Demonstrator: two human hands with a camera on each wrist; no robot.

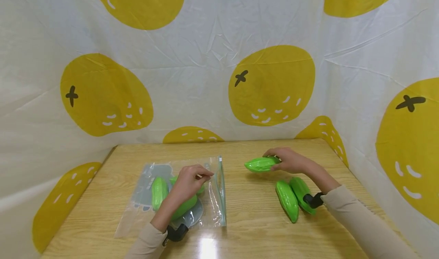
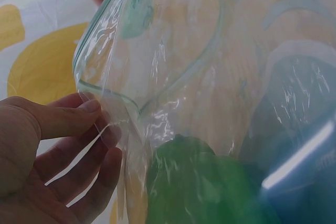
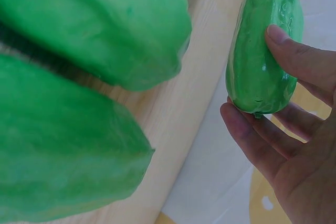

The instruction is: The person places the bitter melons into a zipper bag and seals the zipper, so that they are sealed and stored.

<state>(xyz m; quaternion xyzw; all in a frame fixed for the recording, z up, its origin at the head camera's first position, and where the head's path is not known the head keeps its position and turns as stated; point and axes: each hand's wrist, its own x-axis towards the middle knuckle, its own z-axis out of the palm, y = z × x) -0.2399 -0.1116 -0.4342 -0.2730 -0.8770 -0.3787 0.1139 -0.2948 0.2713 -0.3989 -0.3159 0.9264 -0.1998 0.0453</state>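
A clear zip bag point(image 1: 212, 213) with a grey printed figure lies on the left of the table, its zip edge facing right. Inside it show several green ridged model vegetables point(image 1: 159, 192), like bitter melons. My left hand point(image 1: 188, 181) is over the bag and pinches the film near the opening between thumb and fingers. My right hand point(image 1: 288, 160) grips the end of another bitter melon point(image 1: 258, 164), shiny and tapered, over the table's right half. In the right wrist view, the thumb lies along this bitter melon point(image 3: 260, 61), with fingers beneath it.
Two more bitter melons point(image 1: 287, 202) lie side by side on the wooden table point(image 1: 250, 236), below my right forearm. A white curtain point(image 1: 192, 99) with yellow fruit prints hangs around the back and sides. Black straps are on both wrists.
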